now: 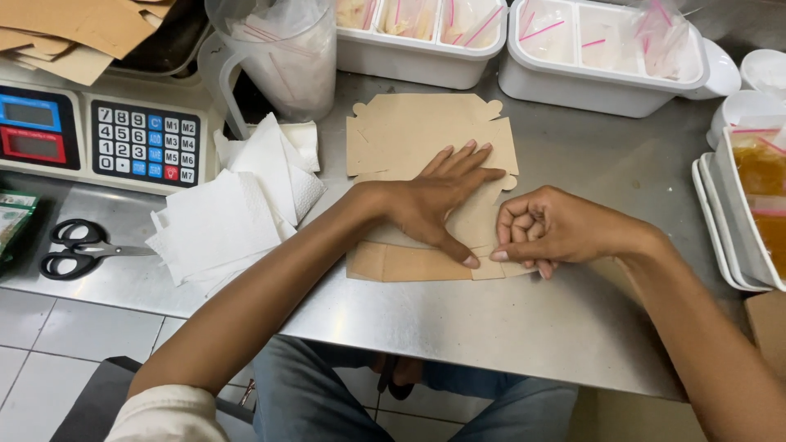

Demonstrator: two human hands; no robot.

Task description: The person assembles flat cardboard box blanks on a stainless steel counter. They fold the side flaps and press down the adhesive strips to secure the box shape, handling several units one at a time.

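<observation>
A flat brown cardboard box blank (409, 135) lies unfolded on the steel counter (508, 319). My left hand (438, 205) lies flat on its middle, fingers spread, thumb pressing down near the lower flap. My right hand (553, 229) is curled at the blank's lower right corner, its fingertips pinching a small flap there, right beside my left thumb.
A heap of white paper napkins (237, 205) lies left of the blank. Black scissors (78, 248) and a digital scale (98, 135) are further left. White compartment trays (606, 53) with small bags stand at the back, a clear jug (282, 53) beside them. Trays with orange sauce bags (761, 188) sit right.
</observation>
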